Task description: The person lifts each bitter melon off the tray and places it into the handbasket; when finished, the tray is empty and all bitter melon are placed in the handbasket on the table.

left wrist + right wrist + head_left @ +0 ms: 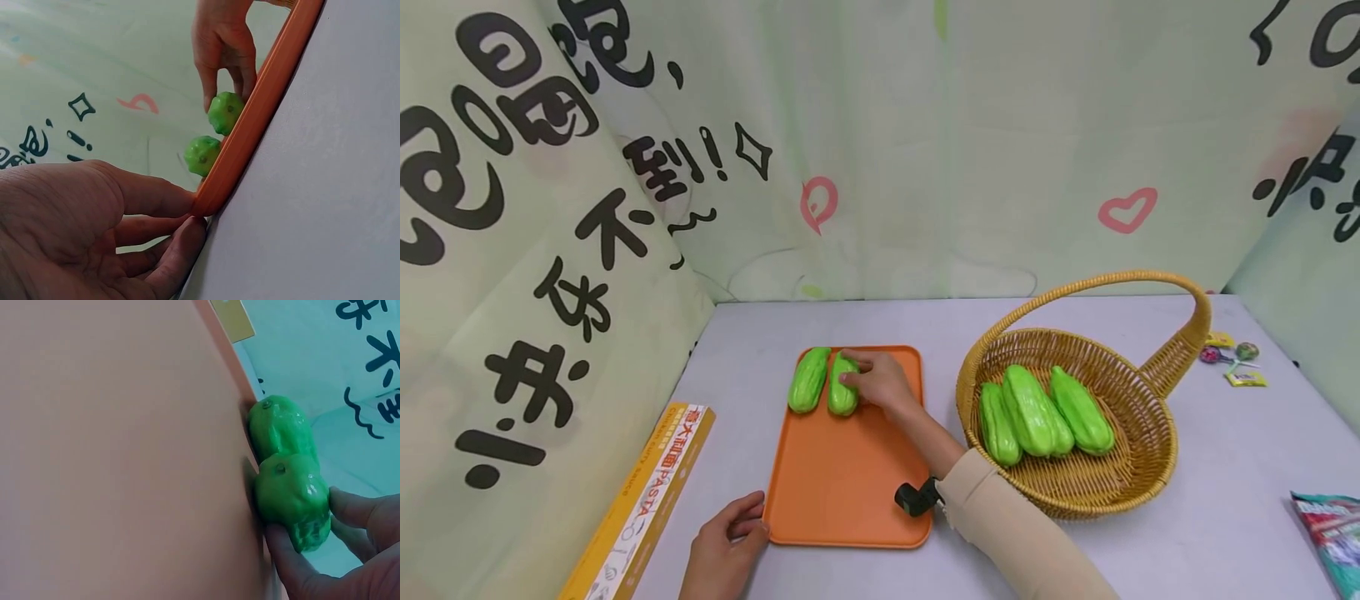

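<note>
Orange tray (848,492): your main work surface, lying lengthwise on the table (1225,475), its near-left corner pinched by your left hand (726,543), whose fingers are curled at the rim. Your right hand (880,382) is over the far end, thumb and fingers closed around the sides of one green vegetable (841,393), which lies on the tray near its far rim. Just beside it, a second vegetable (808,383) lies along the left rim, in the far-left corner; whether the two touch, you cannot tell.

Bare tray surface runs from this pair to the near rim. On your right, a strip of table separates tray and basket (1097,503); your forearm crosses it, and the beige sleeve (1000,521) overlaps the basket's near-left rim in the head view, contact uncertain. A black camera (917,498) at your wrist shows above the tray's near-right part.

Containers: the wicker basket holds at least three green vegetables (1028,410), grouped toward its left side, with woven floor showing to their right. Its handle (1123,277) arches over the far side.

Margins: a pasta box (643,504) lies slanted left of the tray, well apart from it. Sweets (1246,379) lie beyond the basket's right side; a shiny packet (1333,533) sits at the right edge of view.
</note>
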`<act>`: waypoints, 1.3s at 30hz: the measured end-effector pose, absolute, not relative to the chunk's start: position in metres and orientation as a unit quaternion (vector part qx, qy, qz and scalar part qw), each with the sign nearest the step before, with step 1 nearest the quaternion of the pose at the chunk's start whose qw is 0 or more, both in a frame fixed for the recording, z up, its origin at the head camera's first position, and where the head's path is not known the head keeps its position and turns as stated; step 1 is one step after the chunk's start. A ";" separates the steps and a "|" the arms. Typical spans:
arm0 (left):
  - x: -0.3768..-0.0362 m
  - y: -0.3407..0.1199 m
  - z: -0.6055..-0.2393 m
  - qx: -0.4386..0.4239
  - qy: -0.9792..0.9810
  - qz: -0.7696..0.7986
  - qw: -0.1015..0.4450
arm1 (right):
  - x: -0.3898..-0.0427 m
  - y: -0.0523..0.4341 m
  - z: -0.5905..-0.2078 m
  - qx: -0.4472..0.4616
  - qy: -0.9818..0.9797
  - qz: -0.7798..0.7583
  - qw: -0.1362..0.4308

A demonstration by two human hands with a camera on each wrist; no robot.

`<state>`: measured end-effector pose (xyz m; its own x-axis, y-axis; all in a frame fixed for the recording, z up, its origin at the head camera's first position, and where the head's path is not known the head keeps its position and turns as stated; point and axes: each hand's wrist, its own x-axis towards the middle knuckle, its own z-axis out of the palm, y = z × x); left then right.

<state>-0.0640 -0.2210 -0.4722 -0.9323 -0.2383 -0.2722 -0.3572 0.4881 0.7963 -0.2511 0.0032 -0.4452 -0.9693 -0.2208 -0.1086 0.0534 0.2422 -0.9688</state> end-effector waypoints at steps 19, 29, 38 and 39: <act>-0.063 -0.224 -0.473 -0.174 0.860 0.476 0.060 | -0.224 0.006 -0.417 -0.071 0.743 -0.659 0.095; -0.064 -0.222 -0.474 -0.169 0.862 0.474 0.056 | -0.175 0.023 -0.366 -0.174 0.695 -0.687 0.118; -0.063 -0.224 -0.472 -0.171 0.859 0.478 0.061 | -0.120 0.073 -0.318 -0.213 0.732 -0.635 0.125; -0.063 -0.223 -0.472 -0.171 0.859 0.478 0.061 | -0.114 0.082 -0.314 -0.218 0.733 -0.632 0.124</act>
<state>-0.0633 -0.2231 -0.4723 -0.9341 -0.2356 -0.2681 -0.3520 0.4838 0.8013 -0.1138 0.0816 -0.3138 -0.8736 -0.4775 0.0937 -0.1629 0.1054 -0.9810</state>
